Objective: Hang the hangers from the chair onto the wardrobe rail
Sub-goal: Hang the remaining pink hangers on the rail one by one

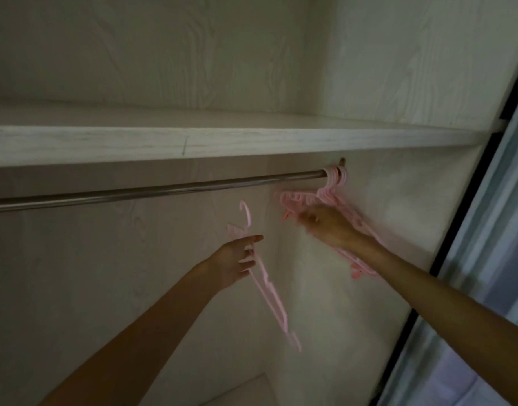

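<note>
The long round metal wardrobe rail runs under the pale wooden shelf. At its far right end a bunch of pink plastic hangers already hangs. My right hand rests on them; its grip is too blurred to tell. My left hand grips one single pink hanger below the rail. I should lift its hook above the rail, just left of the bunch, then lower it.

Both forearms are bare up to the picture's edge; no sleeve shows. The left hand and right hand are bare too.
</note>
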`<state>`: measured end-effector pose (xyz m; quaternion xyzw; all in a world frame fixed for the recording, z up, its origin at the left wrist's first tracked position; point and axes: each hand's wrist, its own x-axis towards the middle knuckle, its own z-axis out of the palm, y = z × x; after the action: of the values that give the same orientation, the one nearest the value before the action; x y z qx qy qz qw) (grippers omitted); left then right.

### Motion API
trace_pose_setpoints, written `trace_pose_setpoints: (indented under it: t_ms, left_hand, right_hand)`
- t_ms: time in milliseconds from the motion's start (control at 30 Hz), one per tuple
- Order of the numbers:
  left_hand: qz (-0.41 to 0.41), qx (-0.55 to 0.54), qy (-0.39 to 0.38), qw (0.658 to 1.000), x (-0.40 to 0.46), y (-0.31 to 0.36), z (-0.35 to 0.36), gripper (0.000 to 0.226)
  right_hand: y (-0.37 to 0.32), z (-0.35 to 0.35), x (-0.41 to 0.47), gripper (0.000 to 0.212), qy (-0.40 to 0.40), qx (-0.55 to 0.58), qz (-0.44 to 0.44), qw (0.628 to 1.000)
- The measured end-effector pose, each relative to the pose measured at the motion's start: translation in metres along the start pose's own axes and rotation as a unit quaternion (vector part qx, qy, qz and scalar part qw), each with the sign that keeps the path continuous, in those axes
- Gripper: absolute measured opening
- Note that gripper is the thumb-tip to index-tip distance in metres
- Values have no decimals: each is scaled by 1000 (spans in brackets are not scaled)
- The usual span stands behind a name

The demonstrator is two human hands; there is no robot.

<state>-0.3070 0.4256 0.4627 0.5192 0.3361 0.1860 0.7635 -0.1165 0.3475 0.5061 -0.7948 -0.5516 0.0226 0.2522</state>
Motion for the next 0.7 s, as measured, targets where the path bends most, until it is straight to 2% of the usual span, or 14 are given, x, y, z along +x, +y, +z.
trace_pose_setpoints:
  t_ms: [67,100,133,200,267,333,367,400,467,500,533,600,700]
  left_hand:
    - [3,16,-8,1000,7,-3,14,17]
    - [7,12,-7,1000,10,-4,22,18]
    - [7,6,-9,1000,13,-5,32,19]
    - [8,7,-20,1000,16,-7,49,21]
    - [18,44,-34,998,16,-6,64,25]
    - [77,150,-1,986,14,3,77,25]
    - [134,251,45,958,14,9,78,24]
    - [195,373,105,901,14,16,78,25]
    - [309,549,247,736,13,34,77,28]
    - [363,577,293,670,11,45,72,28]
    - [411,588,315,621,14,54,66,29]
    - [444,635,312,550,25,68,53,38]
    - [361,734,304,488,41,76,37,47]
  right_hand:
    - [-15,15,-33,43,-190,123,41,973]
    - [-17,21,-46,40,-250,152,41,955]
    - [-15,26,-57,33,-273,172,36,946]
    - [-6,33,-73,18,-243,208,36,947]
    - [3,34,-83,9,-177,213,45,960]
    - [13,30,-85,13,-103,200,62,972]
    - [15,26,-85,18,-71,201,71,974]
    - [19,20,-83,20,-43,194,73,977]
    - [23,3,-76,19,-3,160,61,985]
    - [23,-4,-71,18,10,136,53,989]
    - [22,-9,-64,19,25,105,47,993]
    - [18,-15,-46,19,43,51,43,997]
    - [15,-12,-22,16,21,-17,48,999]
